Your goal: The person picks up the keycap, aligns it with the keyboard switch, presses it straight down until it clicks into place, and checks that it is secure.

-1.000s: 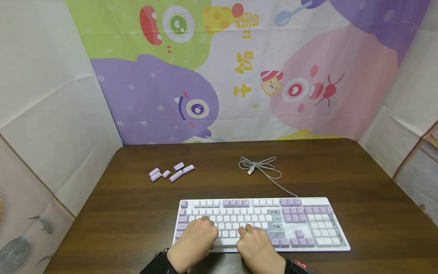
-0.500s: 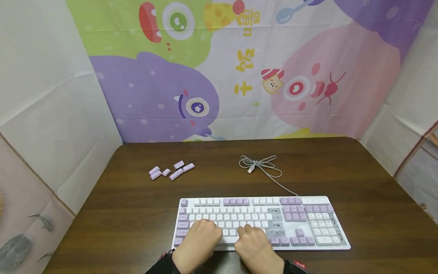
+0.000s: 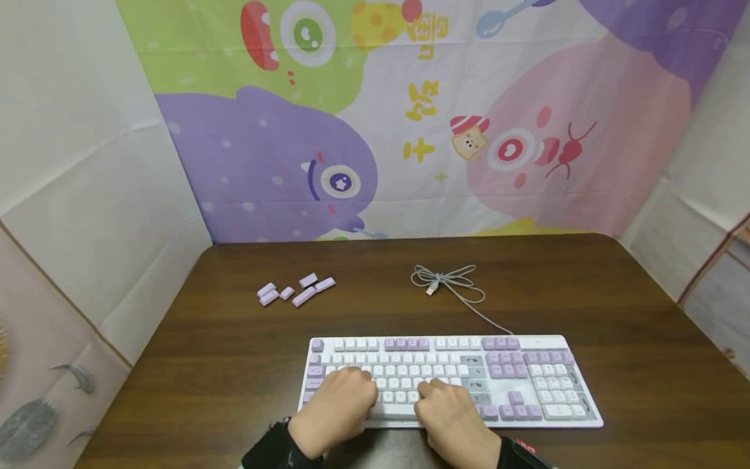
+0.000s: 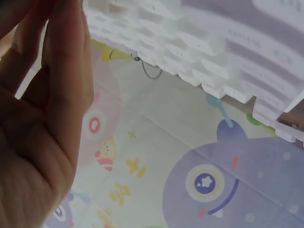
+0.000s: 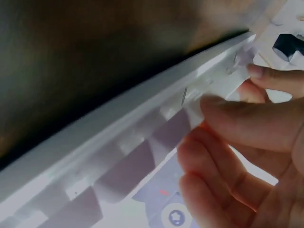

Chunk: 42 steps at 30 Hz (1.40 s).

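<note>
Both hands are at the front row of a white and lilac keyboard. My left hand bends over the left end of the white space bar, and my right hand is at its right end. In the right wrist view, the right thumb lies along the near side, with curled fingers behind the row. The left thumb tip shows at the far end. Bunched fingers fill one side of the left wrist view, their tips cut off.
Several loose lilac keycaps lie at the back left of the brown table. A grey USB cable, tied in a bundle, runs to the keyboard's back edge. Grey gaps show among the keys. A printed cloth hangs behind.
My right hand has shifted slightly to the right along the keyboard's front row. My left hand dipped a little and came back up. The loose keycaps and cable stay in place.
</note>
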Each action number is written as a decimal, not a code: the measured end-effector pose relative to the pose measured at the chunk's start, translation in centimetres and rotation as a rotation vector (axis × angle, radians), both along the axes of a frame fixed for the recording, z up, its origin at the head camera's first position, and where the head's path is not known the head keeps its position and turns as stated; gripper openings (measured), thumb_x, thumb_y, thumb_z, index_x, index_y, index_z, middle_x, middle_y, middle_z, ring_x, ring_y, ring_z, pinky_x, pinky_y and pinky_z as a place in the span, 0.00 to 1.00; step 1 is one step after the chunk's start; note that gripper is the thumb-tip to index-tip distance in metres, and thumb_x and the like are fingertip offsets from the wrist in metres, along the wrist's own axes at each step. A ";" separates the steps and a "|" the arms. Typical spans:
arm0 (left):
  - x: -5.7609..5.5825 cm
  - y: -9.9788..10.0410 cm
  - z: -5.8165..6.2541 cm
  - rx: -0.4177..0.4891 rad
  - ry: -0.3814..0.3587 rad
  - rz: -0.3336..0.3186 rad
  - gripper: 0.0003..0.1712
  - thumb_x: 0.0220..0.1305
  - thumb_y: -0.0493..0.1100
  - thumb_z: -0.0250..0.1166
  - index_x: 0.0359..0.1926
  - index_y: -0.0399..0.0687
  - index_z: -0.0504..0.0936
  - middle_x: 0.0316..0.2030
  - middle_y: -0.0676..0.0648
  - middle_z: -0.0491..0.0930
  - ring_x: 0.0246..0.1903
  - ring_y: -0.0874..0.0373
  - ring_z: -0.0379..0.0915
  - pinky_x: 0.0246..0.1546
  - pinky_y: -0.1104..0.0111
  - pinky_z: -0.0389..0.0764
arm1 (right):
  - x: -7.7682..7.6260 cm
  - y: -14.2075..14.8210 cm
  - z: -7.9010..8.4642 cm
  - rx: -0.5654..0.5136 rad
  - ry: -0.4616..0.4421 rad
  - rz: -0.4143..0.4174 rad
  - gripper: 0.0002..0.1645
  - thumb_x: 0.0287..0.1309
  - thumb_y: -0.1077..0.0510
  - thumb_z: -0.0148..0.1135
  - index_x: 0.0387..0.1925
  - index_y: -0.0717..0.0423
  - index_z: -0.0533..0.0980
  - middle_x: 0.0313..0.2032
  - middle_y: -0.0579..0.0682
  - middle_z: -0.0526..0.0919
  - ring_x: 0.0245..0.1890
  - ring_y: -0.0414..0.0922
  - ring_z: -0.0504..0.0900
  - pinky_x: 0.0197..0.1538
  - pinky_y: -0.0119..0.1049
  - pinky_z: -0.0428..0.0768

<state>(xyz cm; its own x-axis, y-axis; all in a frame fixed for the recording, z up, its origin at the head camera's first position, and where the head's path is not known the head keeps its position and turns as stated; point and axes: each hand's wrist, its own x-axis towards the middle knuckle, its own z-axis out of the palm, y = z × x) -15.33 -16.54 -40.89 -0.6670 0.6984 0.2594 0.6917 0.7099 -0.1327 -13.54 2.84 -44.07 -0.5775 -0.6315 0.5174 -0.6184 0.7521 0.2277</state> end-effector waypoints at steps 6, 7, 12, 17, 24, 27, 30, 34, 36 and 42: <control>0.4 0.3 -0.5 -0.033 0.035 -0.002 0.16 0.25 0.34 0.70 0.09 0.52 0.69 0.12 0.54 0.70 0.14 0.59 0.67 0.14 0.69 0.65 | 0.1 -0.4 -0.1 0.020 0.090 0.028 0.15 0.17 0.62 0.68 0.02 0.46 0.68 0.13 0.42 0.68 0.15 0.38 0.66 0.14 0.30 0.57; 0.4 0.3 -0.5 -0.035 0.043 -0.003 0.16 0.24 0.33 0.70 0.09 0.53 0.69 0.12 0.54 0.69 0.14 0.60 0.67 0.13 0.69 0.65 | 0.1 -0.5 0.0 0.032 0.093 0.025 0.15 0.18 0.62 0.68 0.02 0.46 0.69 0.13 0.42 0.68 0.15 0.38 0.66 0.14 0.30 0.57; 0.5 0.5 -0.8 -0.038 0.068 0.002 0.17 0.21 0.33 0.70 0.08 0.53 0.69 0.10 0.55 0.68 0.13 0.61 0.66 0.12 0.70 0.64 | 0.1 -0.7 0.0 0.084 0.062 0.000 0.14 0.23 0.62 0.67 0.03 0.45 0.70 0.13 0.43 0.68 0.15 0.38 0.66 0.14 0.30 0.57; 0.4 0.6 -1.1 -0.044 0.083 0.007 0.17 0.21 0.33 0.70 0.08 0.54 0.68 0.10 0.55 0.67 0.12 0.62 0.64 0.12 0.70 0.64 | -0.1 -0.8 -0.2 0.078 0.071 0.009 0.15 0.20 0.62 0.68 0.02 0.45 0.69 0.12 0.42 0.68 0.15 0.37 0.66 0.14 0.30 0.56; 0.3 0.9 -1.2 -0.063 0.095 0.010 0.17 0.21 0.34 0.71 0.07 0.54 0.69 0.10 0.56 0.68 0.12 0.62 0.64 0.11 0.70 0.62 | -0.2 -0.7 -0.6 0.073 0.088 0.012 0.15 0.17 0.60 0.69 0.02 0.45 0.69 0.12 0.42 0.67 0.15 0.38 0.66 0.14 0.30 0.57; 0.5 0.9 -1.3 -0.061 0.088 0.014 0.17 0.22 0.34 0.71 0.08 0.54 0.70 0.10 0.55 0.69 0.12 0.62 0.64 0.11 0.69 0.62 | -0.1 -0.8 -0.7 0.089 0.100 0.020 0.13 0.18 0.59 0.69 0.02 0.44 0.70 0.12 0.42 0.67 0.15 0.37 0.66 0.14 0.30 0.57; 0.7 0.9 -1.4 -0.063 0.087 0.018 0.16 0.21 0.34 0.70 0.08 0.54 0.70 0.10 0.55 0.68 0.12 0.62 0.64 0.11 0.69 0.62 | 0.0 -0.8 -0.8 0.103 0.115 0.025 0.12 0.18 0.58 0.69 0.03 0.44 0.71 0.12 0.42 0.68 0.16 0.37 0.66 0.15 0.30 0.58; 0.8 0.8 -1.5 -0.054 0.074 0.014 0.17 0.20 0.34 0.70 0.07 0.54 0.69 0.09 0.55 0.67 0.11 0.62 0.63 0.11 0.70 0.61 | 0.1 -0.8 -0.9 0.088 0.130 0.031 0.12 0.17 0.58 0.69 0.03 0.45 0.71 0.12 0.42 0.68 0.16 0.37 0.66 0.15 0.30 0.59; 0.7 0.6 -1.5 -0.042 0.068 0.008 0.17 0.20 0.34 0.69 0.07 0.54 0.68 0.09 0.55 0.66 0.11 0.62 0.62 0.11 0.70 0.60 | 0.1 -0.8 -1.0 0.082 0.142 0.039 0.12 0.16 0.57 0.69 0.03 0.45 0.71 0.12 0.42 0.67 0.16 0.37 0.66 0.15 0.30 0.58; 0.2 0.5 -1.4 -0.009 0.070 0.003 0.18 0.22 0.32 0.66 0.07 0.54 0.65 0.09 0.55 0.65 0.11 0.61 0.62 0.10 0.70 0.59 | -0.1 -0.5 -1.2 0.034 0.154 0.043 0.14 0.11 0.58 0.69 0.02 0.45 0.68 0.12 0.42 0.66 0.15 0.38 0.65 0.14 0.30 0.56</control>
